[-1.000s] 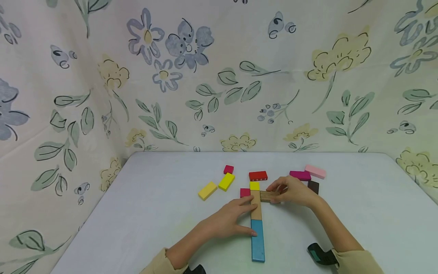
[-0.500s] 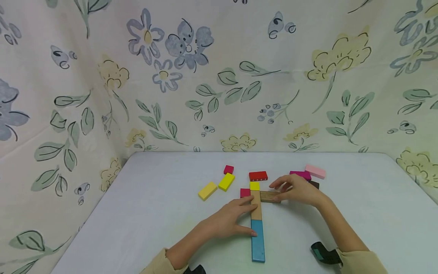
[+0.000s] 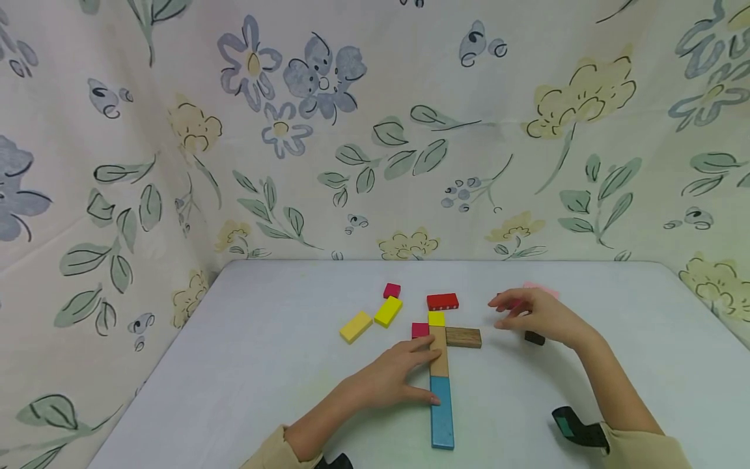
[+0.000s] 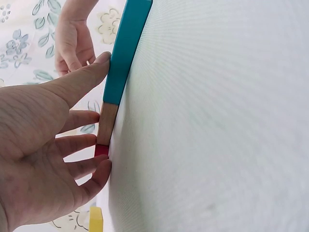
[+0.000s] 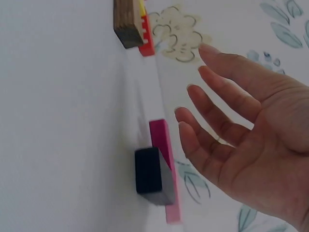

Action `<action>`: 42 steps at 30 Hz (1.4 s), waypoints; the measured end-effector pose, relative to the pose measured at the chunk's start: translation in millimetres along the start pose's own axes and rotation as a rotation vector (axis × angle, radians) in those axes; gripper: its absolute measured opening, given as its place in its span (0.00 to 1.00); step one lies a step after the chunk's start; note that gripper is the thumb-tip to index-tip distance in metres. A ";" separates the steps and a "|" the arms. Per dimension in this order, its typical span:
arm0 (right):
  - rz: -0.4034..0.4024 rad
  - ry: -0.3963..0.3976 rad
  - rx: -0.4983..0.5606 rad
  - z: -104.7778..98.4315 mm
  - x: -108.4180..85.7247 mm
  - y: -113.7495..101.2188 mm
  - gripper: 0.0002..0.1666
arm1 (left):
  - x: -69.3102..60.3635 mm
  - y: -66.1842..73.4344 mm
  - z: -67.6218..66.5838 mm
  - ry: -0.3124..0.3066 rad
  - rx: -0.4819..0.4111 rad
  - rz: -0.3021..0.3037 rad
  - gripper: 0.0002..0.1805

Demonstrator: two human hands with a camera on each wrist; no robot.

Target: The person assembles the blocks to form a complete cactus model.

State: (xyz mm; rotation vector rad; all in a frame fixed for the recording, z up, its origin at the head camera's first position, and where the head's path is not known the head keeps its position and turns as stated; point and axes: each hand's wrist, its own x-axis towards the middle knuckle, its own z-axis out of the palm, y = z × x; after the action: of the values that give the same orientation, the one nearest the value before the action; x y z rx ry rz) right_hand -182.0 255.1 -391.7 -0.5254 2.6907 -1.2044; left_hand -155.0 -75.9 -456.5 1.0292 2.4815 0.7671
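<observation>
My left hand rests along the left side of a row of blocks, fingers spread. Its fingertips touch the tan block and its thumb tip lies on the long blue block. A small yellow block tops that row, with a small crimson block on its left. A brown wood-grain block abuts the tan one's right side. My right hand hovers right of it, fingers loosely bent around nothing. Beneath this hand are a black block and a magenta block, both partly covered in the head view.
A red block lies behind the row. To the left are a bright yellow block, a paler yellow block and another small crimson block. A pink block sits at the back right. Floral cloth hangs behind the white table.
My right hand has let go of the brown wood-grain block and moved right, over the magenta and black blocks. The brown block stays against the tan one. My left hand has not moved.
</observation>
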 end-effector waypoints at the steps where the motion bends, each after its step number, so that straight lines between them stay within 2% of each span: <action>1: 0.003 0.006 -0.007 -2.9 -1.6 1.6 0.21 | 0.2 -1.3 0.8 0.004 0.002 0.007 0.45; 12: 0.111 0.044 -0.043 -27.8 -16.8 21.6 0.27 | 2.5 -6.1 3.3 0.008 0.020 0.027 0.46; 25: 0.203 0.045 -0.057 -34.5 -25.5 45.2 0.38 | 4.9 -8.7 5.4 -0.002 0.017 0.014 0.46; 35: 0.210 0.020 -0.079 -32.1 -26.8 55.9 0.39 | 5.5 -10.0 6.6 0.000 0.026 0.017 0.47; 42: 0.183 -0.013 -0.087 -31.0 -27.7 58.1 0.40 | 7.4 -13.9 9.1 -0.002 0.031 0.019 0.47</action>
State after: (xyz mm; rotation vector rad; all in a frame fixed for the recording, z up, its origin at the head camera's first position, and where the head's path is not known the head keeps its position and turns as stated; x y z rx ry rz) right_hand -179.5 322.8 -414.5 -0.2878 2.7201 -1.0373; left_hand -163.0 -75.6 -472.8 1.0652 2.4924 0.7351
